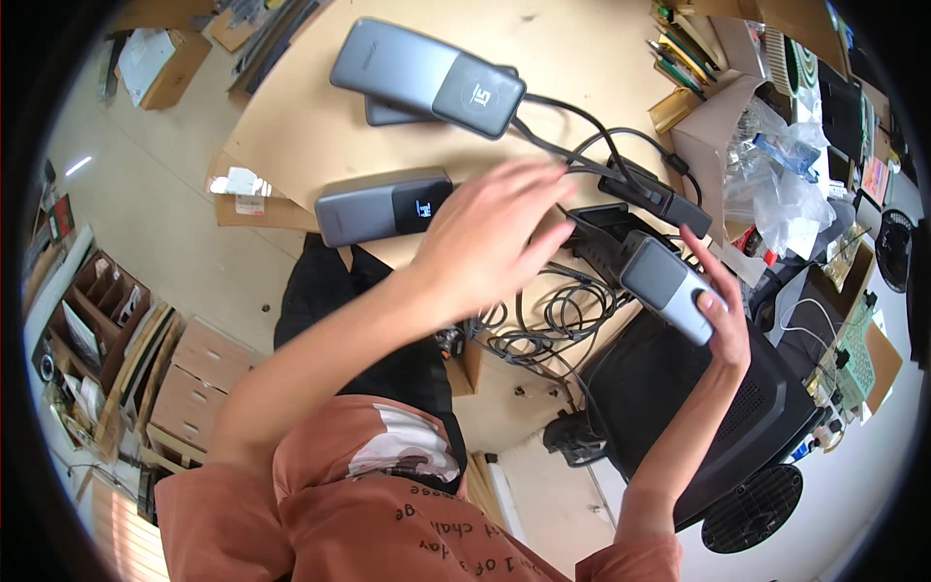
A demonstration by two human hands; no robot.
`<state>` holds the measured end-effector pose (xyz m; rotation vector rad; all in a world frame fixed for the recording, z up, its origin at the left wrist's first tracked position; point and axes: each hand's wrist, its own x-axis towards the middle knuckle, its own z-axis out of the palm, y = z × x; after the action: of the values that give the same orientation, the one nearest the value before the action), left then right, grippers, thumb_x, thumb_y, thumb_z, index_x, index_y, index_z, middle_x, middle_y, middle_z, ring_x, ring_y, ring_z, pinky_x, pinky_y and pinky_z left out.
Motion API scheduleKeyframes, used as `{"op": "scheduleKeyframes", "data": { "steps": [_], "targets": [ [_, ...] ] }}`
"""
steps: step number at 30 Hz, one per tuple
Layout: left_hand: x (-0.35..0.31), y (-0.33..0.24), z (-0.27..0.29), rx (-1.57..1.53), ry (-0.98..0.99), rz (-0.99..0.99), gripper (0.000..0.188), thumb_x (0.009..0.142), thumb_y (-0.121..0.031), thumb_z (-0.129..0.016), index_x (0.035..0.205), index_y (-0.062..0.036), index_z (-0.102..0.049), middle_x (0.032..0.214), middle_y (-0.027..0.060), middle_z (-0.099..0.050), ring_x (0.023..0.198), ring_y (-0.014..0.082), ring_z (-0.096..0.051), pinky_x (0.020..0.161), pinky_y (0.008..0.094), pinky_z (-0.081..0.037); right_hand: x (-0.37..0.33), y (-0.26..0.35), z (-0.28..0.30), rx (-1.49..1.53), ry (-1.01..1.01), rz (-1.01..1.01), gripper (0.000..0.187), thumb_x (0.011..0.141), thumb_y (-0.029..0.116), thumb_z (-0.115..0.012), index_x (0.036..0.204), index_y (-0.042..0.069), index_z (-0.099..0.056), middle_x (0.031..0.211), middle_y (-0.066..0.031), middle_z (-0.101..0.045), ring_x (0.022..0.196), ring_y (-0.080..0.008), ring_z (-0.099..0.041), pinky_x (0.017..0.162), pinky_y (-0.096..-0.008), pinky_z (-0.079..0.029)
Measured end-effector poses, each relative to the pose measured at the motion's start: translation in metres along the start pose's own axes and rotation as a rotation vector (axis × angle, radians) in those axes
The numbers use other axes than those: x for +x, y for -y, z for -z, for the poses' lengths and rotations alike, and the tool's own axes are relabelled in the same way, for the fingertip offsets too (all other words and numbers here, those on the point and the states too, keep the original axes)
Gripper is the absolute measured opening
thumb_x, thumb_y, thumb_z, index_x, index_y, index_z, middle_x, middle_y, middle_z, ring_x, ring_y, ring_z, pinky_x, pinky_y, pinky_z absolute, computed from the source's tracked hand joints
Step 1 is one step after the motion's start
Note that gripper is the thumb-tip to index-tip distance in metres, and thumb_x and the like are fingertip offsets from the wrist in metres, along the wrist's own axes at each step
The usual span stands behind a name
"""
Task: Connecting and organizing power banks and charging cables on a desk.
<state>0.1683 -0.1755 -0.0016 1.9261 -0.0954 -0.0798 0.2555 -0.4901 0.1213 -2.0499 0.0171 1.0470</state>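
Note:
My right hand (725, 315) is wrapped round a grey-blue power bank (669, 286), thumb on its side, over the table's right part. My left hand (495, 228), slightly blurred, has its thumb and fingers closed round a black cable (587, 225) that runs toward the held power bank's top end. Just left of that hand, another power bank (361, 211) lies with its display lit. Farther off, a large grey power bank (427, 78), also lit, rests on top of one more power bank (388, 112), which is mostly hidden. Black cables (582, 121) lead right from this pair.
Black power strips (659, 202) lie at the table's right, with coiled black cables (577, 315) nearer me. A black monitor-like panel (718, 407) stands at the lower right. A cardboard box (713, 131) with clear plastic bags (776, 175) and pens (679, 63) fill the far right.

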Motion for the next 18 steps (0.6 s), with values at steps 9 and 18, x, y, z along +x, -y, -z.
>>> {"op": "scheduleKeyframes", "data": {
  "steps": [9, 18],
  "targets": [
    [-0.086, -0.011, 0.119, 0.459, -0.029, 0.132, 0.072, 0.072, -0.019, -0.086, 0.136, -0.0049, -0.057, 0.134, 0.0154, -0.057, 0.129, 0.0353, -0.049, 0.110, 0.0503, -0.038, -0.059, 0.020, -0.211, 1.110, -0.087, -0.085, 0.069, 0.094, 0.031, -0.072, 0.147, -0.001, -0.042, 0.128, -0.0253, -0.065, 0.113, -0.0375, -0.069, 0.091, -0.0437, -0.061],
    [-0.068, 0.057, 0.125, 0.520, 0.099, -0.056, 0.068, 0.077, -0.025, -0.085, 0.137, -0.0066, -0.058, 0.125, 0.0111, -0.065, 0.113, 0.0315, -0.063, 0.094, 0.0417, -0.054, -0.016, 0.061, -0.331, 1.502, -0.203, -0.047, 0.051, 0.103, 0.024, -0.061, 0.145, 0.006, -0.038, 0.140, -0.0194, -0.058, 0.130, -0.0301, -0.059, 0.105, -0.0406, -0.048]
  ]
}}
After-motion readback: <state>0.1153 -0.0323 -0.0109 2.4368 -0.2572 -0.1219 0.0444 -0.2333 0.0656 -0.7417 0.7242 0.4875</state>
